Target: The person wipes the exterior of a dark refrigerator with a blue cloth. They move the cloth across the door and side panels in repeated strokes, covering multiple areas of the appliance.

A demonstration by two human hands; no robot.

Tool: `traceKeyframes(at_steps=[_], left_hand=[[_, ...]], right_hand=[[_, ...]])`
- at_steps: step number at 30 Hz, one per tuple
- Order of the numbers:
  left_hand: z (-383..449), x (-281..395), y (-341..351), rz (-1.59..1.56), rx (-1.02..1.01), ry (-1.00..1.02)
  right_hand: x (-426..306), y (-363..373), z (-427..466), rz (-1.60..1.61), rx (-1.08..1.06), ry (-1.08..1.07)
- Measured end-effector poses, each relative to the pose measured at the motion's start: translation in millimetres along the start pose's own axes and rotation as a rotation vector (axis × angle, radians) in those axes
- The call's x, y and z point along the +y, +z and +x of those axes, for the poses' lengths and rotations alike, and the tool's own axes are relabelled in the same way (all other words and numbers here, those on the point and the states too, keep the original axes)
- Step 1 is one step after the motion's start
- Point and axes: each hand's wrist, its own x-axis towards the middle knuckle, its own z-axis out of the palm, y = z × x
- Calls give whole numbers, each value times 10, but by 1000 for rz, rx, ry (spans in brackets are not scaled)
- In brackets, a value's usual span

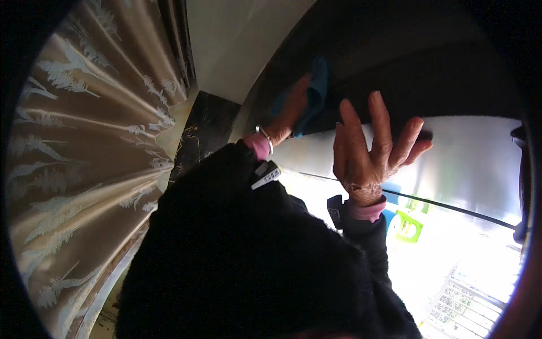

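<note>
My left hand (293, 104), blurred and wearing a silver bangle (264, 137), holds a blue cloth (318, 87) against a large dark panel (394, 55). Part of the cloth shows on both sides of the fingers. To the right, my right hand (368, 152) is spread, back towards me, with nothing in it. Its fingertips overlap the border between the dark panel and a silvery metallic panel (470, 156); whether they touch the surface I cannot tell. Both wrists show pink cuffs under black sleeves, each with a small dark device strapped on.
A brown satin curtain (97, 161) with pale leaf patterns hangs at left. Beside it are a black marbled strip (207, 127) and a pale wall (241, 42). Lower right, in strong glare, appear a green plastic object (410, 226) and a white slatted object (463, 301).
</note>
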Motion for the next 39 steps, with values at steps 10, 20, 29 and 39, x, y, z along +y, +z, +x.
traceKeyframes(at_steps=[10, 20, 29, 39], left_hand=[[-650, 49, -70, 365, 13, 38], [-506, -134, -233, 186, 229, -181], [-645, -137, -57, 277, 193, 26], [-634, -969, -852, 203, 496, -332]], right_hand=[[86, -107, -168, 119, -101, -55], [103, -204, -358, 312, -74, 26], [176, -189, -539, 431, 21, 61], [342, -345, -727, 503, 32, 94]])
